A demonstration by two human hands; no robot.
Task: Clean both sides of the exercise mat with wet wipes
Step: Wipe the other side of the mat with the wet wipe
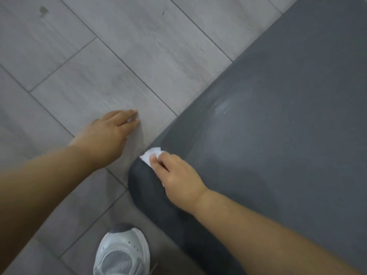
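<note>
The mat (278,135) lies on the floor (119,46), at right of view. The right hand (178,179) holds a wipe (150,155) on the mat's near corner, fingers (156,162) curled round it. The left hand (107,132), fingers straight and empty, is over the floor near the mat's edge. A shoe (121,253) stands nearer.

Text check: nothing legible in my view. No lettering, label, brand mark or number that I can read on the exercise mat (278,135), the wet wipe (150,155), my shoe (123,253) or the floor (119,46). Motion blur softens fine detail on the shoe.
</note>
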